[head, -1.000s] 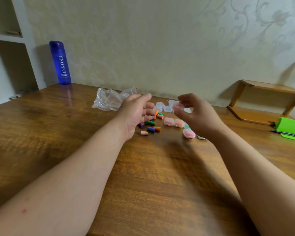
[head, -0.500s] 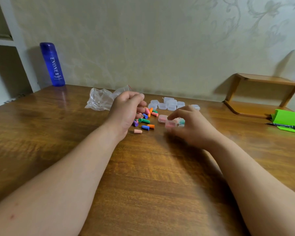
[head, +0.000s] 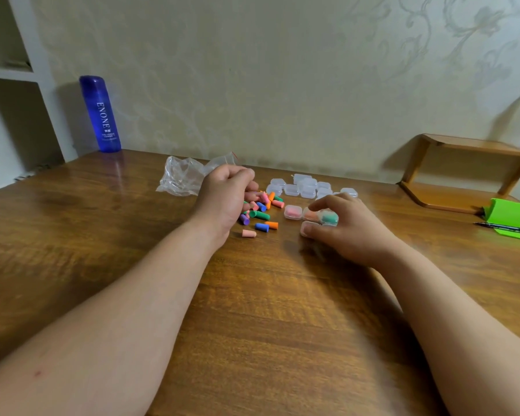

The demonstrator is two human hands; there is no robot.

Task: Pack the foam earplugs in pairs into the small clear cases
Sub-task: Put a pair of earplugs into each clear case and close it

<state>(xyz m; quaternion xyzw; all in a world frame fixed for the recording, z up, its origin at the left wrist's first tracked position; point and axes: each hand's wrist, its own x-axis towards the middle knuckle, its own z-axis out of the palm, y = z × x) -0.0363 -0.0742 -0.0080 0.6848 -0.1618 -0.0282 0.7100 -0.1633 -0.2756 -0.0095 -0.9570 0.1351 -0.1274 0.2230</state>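
At the far left of the glossy wooden table point(head: 252, 295), a smooth blue bottle point(head: 101, 115) and a crumpled clear bag point(head: 182, 178) are seen. The left hand point(head: 225, 199) is curled down into the loose earplugs point(head: 261, 216); whether one is pinched cannot be told. These soft, tapered foam plugs are best matched by colour and squeezed lightly before seating. A pink-filled case point(head: 292, 212) lies alongside. A teal-filled case point(head: 330, 219) is pinched by the right hand point(head: 351, 229) and should be set flat, lid snapped. Rigid, rounded empty cases point(head: 308, 186) are clustered behind.
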